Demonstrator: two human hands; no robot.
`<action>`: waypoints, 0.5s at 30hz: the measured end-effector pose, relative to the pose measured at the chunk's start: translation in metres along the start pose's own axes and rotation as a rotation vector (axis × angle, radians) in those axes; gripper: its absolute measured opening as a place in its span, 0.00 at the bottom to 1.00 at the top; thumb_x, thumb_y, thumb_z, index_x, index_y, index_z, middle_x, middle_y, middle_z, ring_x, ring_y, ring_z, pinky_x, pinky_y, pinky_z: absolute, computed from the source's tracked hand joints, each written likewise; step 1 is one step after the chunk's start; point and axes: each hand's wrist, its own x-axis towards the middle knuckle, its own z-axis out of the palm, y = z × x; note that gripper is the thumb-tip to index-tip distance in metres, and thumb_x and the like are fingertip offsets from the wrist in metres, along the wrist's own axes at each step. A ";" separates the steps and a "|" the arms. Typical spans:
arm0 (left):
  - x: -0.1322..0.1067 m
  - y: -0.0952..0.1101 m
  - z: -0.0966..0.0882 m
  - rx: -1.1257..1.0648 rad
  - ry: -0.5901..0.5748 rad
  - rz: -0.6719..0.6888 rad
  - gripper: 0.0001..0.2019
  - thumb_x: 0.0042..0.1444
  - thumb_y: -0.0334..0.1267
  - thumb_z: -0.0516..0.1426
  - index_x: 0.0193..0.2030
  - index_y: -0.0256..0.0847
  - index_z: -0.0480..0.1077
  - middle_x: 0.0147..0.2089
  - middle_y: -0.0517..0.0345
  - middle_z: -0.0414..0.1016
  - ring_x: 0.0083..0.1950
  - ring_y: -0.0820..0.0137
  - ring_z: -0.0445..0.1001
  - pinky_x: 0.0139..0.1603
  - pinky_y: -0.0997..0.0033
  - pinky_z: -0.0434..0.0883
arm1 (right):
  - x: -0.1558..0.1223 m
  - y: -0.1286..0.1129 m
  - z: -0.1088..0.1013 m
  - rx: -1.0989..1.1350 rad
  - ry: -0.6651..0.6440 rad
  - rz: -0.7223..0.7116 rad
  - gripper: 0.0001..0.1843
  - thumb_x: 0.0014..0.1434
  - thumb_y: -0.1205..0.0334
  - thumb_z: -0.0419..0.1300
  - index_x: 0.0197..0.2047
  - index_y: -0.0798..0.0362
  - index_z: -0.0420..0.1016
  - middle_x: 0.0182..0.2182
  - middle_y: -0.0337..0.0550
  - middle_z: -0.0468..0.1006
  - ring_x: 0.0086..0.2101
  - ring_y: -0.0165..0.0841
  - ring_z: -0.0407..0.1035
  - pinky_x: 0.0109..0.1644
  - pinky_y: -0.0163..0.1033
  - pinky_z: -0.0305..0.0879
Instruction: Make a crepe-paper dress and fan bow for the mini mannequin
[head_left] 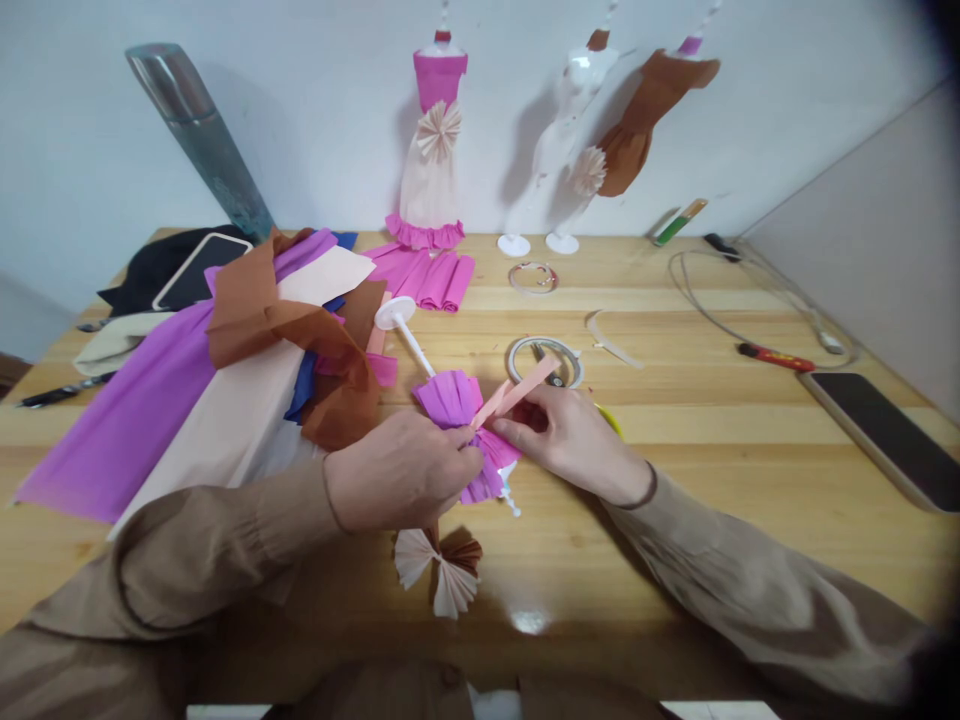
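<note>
A small dress-form mannequin in a purple crepe paper dress (450, 395) lies tilted between my hands. Its white stand base (395, 313) points up and left, and its beaded neck end toward the lower right. A narrow peach paper strip (531, 384) crosses at the waist. My left hand (409, 468) pinches the strip at the waist, fingers closed. Thumb and fingers of my right hand (574, 437) are closed on the strip and the dress's right side. Below my left hand lies a pleated cream and brown paper bow (442, 570).
Crepe paper sheets (172, 390) pile up at left, near a leaning bottle (202, 130). Behind stand a pink-and-cream dressed mannequin (435, 150), a bare white one (559, 130) and a brown-dressed one (645, 120). Wire coils (577, 350), a cable (697, 310) and a phone (885, 435) lie rightward.
</note>
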 end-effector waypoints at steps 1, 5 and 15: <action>0.000 0.000 0.000 0.012 -0.005 0.006 0.07 0.57 0.26 0.51 0.32 0.34 0.68 0.41 0.45 0.79 0.34 0.64 0.78 0.26 0.70 0.69 | 0.000 0.002 0.001 0.020 -0.011 0.007 0.15 0.54 0.53 0.61 0.37 0.55 0.81 0.22 0.42 0.74 0.22 0.31 0.63 0.26 0.37 0.56; 0.000 0.000 0.000 0.036 -0.015 0.021 0.07 0.57 0.27 0.51 0.31 0.35 0.68 0.41 0.46 0.79 0.31 0.64 0.77 0.24 0.68 0.67 | 0.001 0.009 0.008 0.138 0.044 0.019 0.15 0.55 0.53 0.60 0.33 0.56 0.82 0.21 0.42 0.73 0.22 0.30 0.63 0.25 0.36 0.56; -0.003 0.001 0.001 0.048 -0.023 0.025 0.08 0.59 0.27 0.50 0.31 0.36 0.67 0.42 0.48 0.78 0.30 0.65 0.76 0.22 0.68 0.66 | 0.001 0.006 0.008 0.566 0.032 0.108 0.13 0.48 0.54 0.65 0.28 0.56 0.82 0.25 0.45 0.81 0.24 0.33 0.69 0.26 0.37 0.64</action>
